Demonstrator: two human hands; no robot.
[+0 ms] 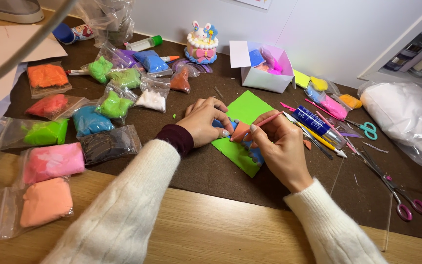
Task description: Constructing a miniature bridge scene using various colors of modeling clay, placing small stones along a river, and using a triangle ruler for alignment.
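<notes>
Over a green foam sheet (pixel 250 110) on the worktop (pixel 211 230), the left hand (pixel 205 123) is steadying a small orange and blue clay piece (pixel 240 131), fingers closed around it. The right hand (pixel 279 142) is pinching a thin pink sculpting tool (pixel 269 119) against that piece. Judging by this, detailing is under way, and the next stroke calls for a light, steady touch.

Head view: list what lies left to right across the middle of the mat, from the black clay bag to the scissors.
Black clay bag → left hand → orange clay piece → right hand → blue tube → teal-handled scissors.
</notes>
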